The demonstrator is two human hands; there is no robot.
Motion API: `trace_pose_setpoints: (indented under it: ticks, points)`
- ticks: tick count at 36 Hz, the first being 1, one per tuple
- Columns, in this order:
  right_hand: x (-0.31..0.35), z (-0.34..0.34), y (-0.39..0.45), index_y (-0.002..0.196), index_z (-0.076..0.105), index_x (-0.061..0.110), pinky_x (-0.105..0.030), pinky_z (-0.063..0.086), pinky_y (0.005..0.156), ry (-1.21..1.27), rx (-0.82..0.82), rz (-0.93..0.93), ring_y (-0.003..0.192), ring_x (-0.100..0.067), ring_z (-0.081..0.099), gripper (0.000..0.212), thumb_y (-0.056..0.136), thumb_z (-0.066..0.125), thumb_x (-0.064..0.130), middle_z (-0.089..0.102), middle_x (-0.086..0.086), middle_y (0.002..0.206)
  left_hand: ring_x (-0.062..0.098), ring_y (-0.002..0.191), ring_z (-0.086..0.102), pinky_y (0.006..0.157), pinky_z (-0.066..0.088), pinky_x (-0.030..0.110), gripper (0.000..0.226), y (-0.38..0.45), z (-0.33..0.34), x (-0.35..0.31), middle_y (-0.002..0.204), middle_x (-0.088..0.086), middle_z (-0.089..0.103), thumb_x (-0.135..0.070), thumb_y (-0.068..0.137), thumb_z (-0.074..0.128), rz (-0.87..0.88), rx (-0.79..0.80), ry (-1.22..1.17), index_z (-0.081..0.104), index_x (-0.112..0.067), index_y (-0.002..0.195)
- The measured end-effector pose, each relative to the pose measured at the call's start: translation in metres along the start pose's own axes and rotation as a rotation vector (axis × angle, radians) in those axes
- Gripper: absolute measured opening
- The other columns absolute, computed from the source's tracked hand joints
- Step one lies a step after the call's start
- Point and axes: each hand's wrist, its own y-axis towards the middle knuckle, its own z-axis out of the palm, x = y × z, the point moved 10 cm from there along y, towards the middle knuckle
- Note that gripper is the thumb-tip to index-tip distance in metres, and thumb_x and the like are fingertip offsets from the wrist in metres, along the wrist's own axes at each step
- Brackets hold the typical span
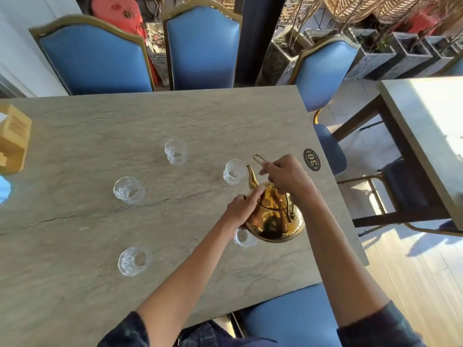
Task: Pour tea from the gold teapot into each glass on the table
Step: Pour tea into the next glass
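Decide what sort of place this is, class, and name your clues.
Probably a restaurant or café: an oval number plaque on the stone-look table, matching blue chairs around it, and a second table alongside.

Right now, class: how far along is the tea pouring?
Done: nothing visible; every glass in view looks clear. In hand: the right hand grips the gold teapot by its handle, the left hand presses the lid, spout toward the nearest glass. Left: all five glasses.
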Motion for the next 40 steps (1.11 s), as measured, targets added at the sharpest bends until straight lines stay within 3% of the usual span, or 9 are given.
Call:
trace_pose_setpoints:
  ticks: [9, 21, 26, 36, 40]
  points:
    - [-0.002, 0.002, 0.000, 0.099, 0.080, -0.003, -0.025, 0.039, 0.044, -0.014, 0.012, 0.016, 0.041, -0.011, 0.047, 0.038, 0.105, 0.058, 0.028, 0.061, -0.001, 0.065, 0.027, 0.101, 0.078, 0.092, 0.066, 0.047, 0.114, 0.008, 0.000, 0.009, 0.113, 0.010, 0.080, -0.105, 0.058, 0.049, -0.029, -0.006, -0.011, 0.074, -0.015, 0.124]
    - [0.002, 0.001, 0.002, 0.101, 0.081, -0.001, -0.020, 0.036, 0.040, -0.067, 0.017, -0.015, 0.024, -0.001, 0.042, 0.040, 0.105, 0.056, 0.030, 0.067, 0.000, 0.071, 0.025, 0.098, 0.079, 0.090, 0.066, 0.045, 0.112, 0.004, 0.003, 0.007, 0.111, 0.009, 0.080, -0.103, 0.061, 0.047, -0.027, -0.013, -0.021, 0.072, -0.014, 0.124]
    - [0.000, -0.001, 0.004, 0.101, 0.081, -0.003, -0.025, 0.036, 0.044, -0.048, 0.011, -0.031, 0.031, -0.004, 0.042, 0.039, 0.105, 0.056, 0.027, 0.057, 0.006, 0.056, 0.026, 0.100, 0.077, 0.092, 0.066, 0.047, 0.112, 0.004, 0.004, 0.006, 0.112, 0.010, 0.079, -0.105, 0.059, 0.048, -0.026, -0.033, -0.030, 0.075, -0.015, 0.120]
    - [0.003, -0.005, 0.002, 0.102, 0.081, 0.000, -0.025, 0.039, 0.046, -0.052, 0.013, -0.039, 0.043, -0.010, 0.047, 0.039, 0.105, 0.055, 0.030, 0.067, -0.001, 0.071, 0.026, 0.101, 0.076, 0.089, 0.065, 0.045, 0.116, 0.004, 0.004, 0.006, 0.114, 0.010, 0.078, -0.106, 0.057, 0.049, -0.032, -0.026, -0.037, 0.072, -0.014, 0.124]
    - [0.005, -0.008, 0.000, 0.101, 0.081, 0.000, -0.026, 0.040, 0.049, -0.063, 0.003, -0.045, 0.046, -0.011, 0.049, 0.039, 0.105, 0.056, 0.029, 0.067, -0.001, 0.072, 0.027, 0.104, 0.075, 0.091, 0.064, 0.044, 0.134, 0.003, 0.006, 0.005, 0.116, 0.010, 0.077, -0.114, 0.042, 0.047, -0.032, -0.023, -0.045, 0.071, -0.015, 0.127]
